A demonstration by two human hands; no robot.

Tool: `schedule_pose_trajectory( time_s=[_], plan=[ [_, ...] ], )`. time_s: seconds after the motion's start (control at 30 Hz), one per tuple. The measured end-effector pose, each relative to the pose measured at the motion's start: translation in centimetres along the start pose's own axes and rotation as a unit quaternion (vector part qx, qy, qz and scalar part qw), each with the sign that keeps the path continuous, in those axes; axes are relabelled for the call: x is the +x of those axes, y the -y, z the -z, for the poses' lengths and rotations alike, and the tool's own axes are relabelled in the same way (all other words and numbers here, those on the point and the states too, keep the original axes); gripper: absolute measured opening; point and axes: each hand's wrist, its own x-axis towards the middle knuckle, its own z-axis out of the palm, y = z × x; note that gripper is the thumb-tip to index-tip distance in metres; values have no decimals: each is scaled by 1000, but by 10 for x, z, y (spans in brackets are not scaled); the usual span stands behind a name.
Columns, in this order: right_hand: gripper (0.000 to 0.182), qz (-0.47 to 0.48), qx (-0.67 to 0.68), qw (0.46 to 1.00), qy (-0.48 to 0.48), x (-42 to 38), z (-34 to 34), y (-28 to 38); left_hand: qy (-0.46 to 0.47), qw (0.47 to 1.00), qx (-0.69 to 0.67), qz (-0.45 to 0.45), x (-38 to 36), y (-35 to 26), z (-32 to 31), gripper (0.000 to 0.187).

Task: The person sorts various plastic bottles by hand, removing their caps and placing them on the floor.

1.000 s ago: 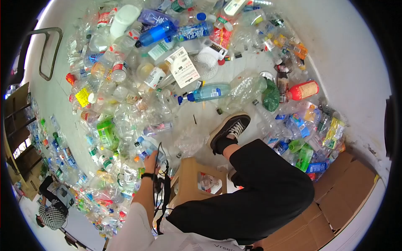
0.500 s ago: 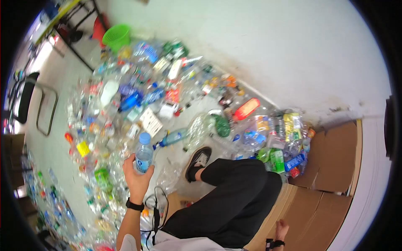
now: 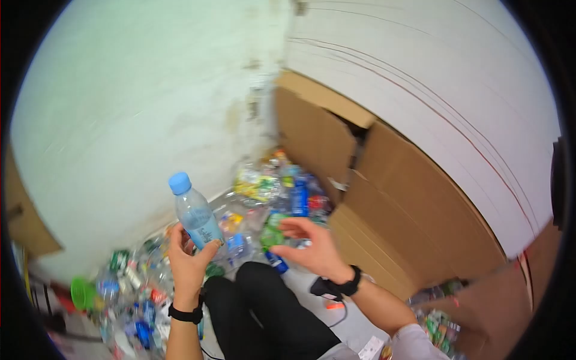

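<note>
My left hand (image 3: 191, 258) is wrapped round the lower part of a clear plastic bottle (image 3: 197, 210) with a light blue cap and a blue label. The bottle stands nearly upright, tilted a little to the left at the top. My right hand (image 3: 312, 246) is raised to the right of it, fingers curved and apart, holding nothing. Between and behind both hands lies a heap of empty plastic bottles (image 3: 258, 186), among them a green-labelled one (image 3: 272, 231) and a blue one (image 3: 299, 198).
A cardboard box (image 3: 414, 210) stands open along the wall at right. More bottles (image 3: 441, 330) show at lower right. A green basket (image 3: 83, 293) sits at lower left. My knees (image 3: 258, 294) are below the hands, with a black cable (image 3: 342, 315) beside them.
My view has swung right towards the wall corner and the cardboard. The left hand still holds the bottle, now higher in view. My right hand has come up from the lower edge towards it.
</note>
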Motion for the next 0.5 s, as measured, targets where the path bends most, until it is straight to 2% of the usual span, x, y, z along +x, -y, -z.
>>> schedule_pose_trajectory(
  time_s=[0.17, 0.23, 0.43, 0.5],
  plan=[
    [80, -20, -6, 996, -83, -14, 43, 2, 132, 988, 54, -62, -16, 31, -122, 61],
    [84, -62, -46, 991, -112, -27, 65, 0, 128, 983, 90, -95, -25, 48, -156, 65],
    [83, -90, -73, 978, -176, -55, 99, -36, 174, 974, 52, -134, -61, 64, -221, 68],
    [81, -104, -83, 974, -184, -62, 105, -43, 192, 963, 92, -163, -74, 58, -232, 67]
  ],
)
